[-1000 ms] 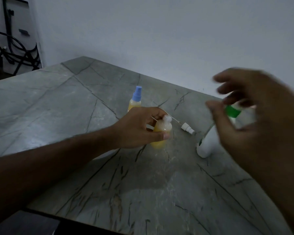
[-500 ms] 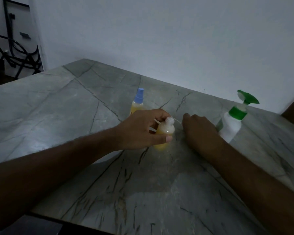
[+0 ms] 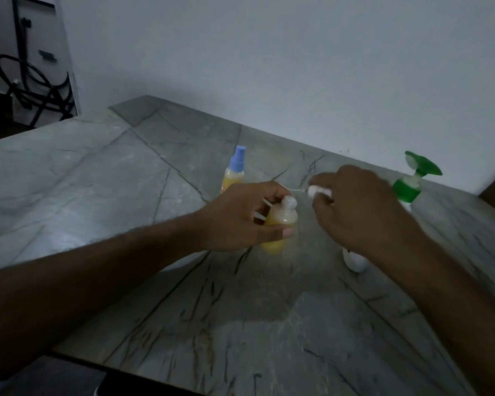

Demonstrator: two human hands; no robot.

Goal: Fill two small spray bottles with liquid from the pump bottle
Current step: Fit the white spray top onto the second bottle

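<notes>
My left hand (image 3: 240, 217) grips a small uncapped spray bottle (image 3: 279, 224) of yellow liquid, standing mid-table with its neck open. My right hand (image 3: 355, 207) pinches the white spray cap (image 3: 316, 191), its thin dip tube pointing left, just above and to the right of the open neck. A second small spray bottle (image 3: 235, 172) with a blue spray top, also holding yellow liquid, stands behind my left hand. The white pump bottle (image 3: 406, 192) with a green pump head stands on the right, mostly hidden behind my right hand and forearm.
The grey marbled table (image 3: 126, 181) runs back to a white wall. A dark stand with cables (image 3: 26, 90) sits at the far left beyond the table's edge. A dark object (image 3: 55, 378) lies at the near left edge.
My right hand, which had reached down to the table beside the open bottle, has lifted with the white spray cap and holds it near the bottle's neck. The left hand stayed on the bottle.
</notes>
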